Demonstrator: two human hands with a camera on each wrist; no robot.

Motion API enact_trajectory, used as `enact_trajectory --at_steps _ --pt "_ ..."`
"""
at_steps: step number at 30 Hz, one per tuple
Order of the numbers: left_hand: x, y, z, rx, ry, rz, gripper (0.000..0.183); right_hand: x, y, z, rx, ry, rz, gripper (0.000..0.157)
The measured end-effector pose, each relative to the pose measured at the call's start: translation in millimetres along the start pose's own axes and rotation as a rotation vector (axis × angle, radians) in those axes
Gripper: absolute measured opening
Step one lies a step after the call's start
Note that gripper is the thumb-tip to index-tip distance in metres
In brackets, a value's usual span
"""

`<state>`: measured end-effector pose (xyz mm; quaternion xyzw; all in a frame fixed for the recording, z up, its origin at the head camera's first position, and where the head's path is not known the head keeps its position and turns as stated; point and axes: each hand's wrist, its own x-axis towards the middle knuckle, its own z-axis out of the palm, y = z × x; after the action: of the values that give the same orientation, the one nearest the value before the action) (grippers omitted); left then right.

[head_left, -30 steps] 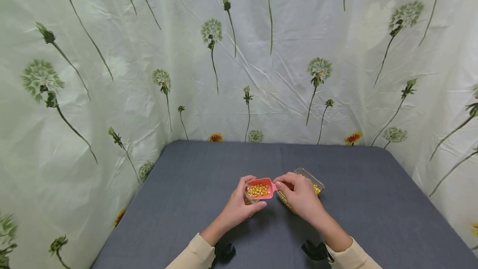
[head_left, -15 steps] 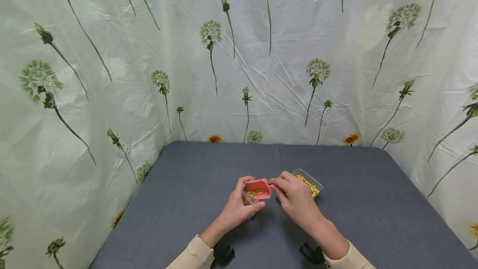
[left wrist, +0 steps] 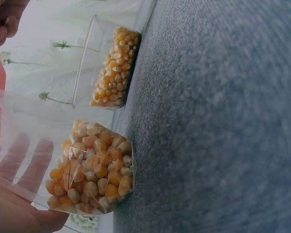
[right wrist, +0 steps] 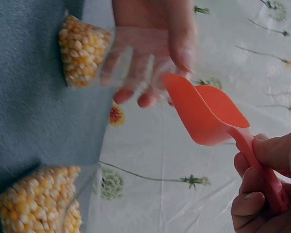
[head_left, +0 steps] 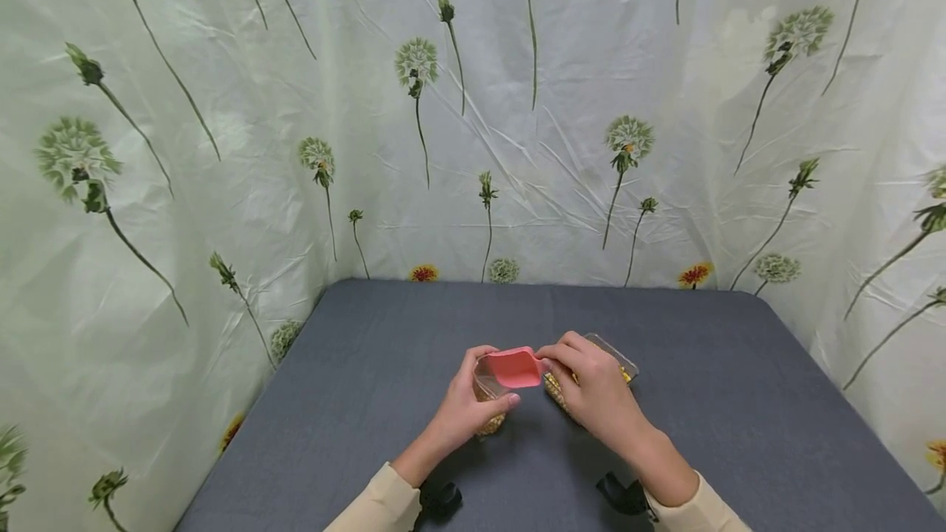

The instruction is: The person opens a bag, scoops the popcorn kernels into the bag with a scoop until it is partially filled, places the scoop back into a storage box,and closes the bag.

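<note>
Curled around the upper part of a clear plastic bag [left wrist: 92, 170], my left hand [head_left: 460, 401] keeps its mouth spread. Corn kernels fill the bag's lower part, down near the cloth; whether it rests there I cannot tell. My right hand [head_left: 602, 388] pinches the handle of a coral-pink scoop [head_left: 516, 368]. Tilted over the bag's mouth, the scoop [right wrist: 208, 111] shows no kernels in its bowl. A clear rectangular container [left wrist: 83, 60], partly filled with corn kernels, stands behind the right hand, which hides some of it in the head view.
Dark grey cloth [head_left: 414, 327] covers the table. A white curtain [head_left: 562, 146] printed with dandelions hangs behind it and along both sides. Black wrist straps [head_left: 622, 495] sit at the beige sleeves.
The scoop, full of kernels a second ago, has tipped toward the bag and its kernels have gone out. More of the bag's filled bottom shows below the left hand.
</note>
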<state>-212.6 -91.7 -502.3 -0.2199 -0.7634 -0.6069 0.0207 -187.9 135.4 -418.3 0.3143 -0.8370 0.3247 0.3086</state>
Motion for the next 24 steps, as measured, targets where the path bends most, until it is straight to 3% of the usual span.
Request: enact_trajectory --at_steps 10,16,24 --pt "2.2 -0.1 -3.1 -0.003 0.004 0.008 0.073 4.9 14.9 -30.0 -0.077 -0.032 0.217 0.013" --pt "0.9 -1.0 -4.5 -0.029 -0.019 0.018 0.073 4.2 30.7 -46.4 -0.169 -0.107 0.367 0.007" --pt "0.8 -2.0 -5.0 -0.044 -0.045 0.033 0.077 3.1 47.6 -61.7 -0.219 -0.173 0.453 0.006"
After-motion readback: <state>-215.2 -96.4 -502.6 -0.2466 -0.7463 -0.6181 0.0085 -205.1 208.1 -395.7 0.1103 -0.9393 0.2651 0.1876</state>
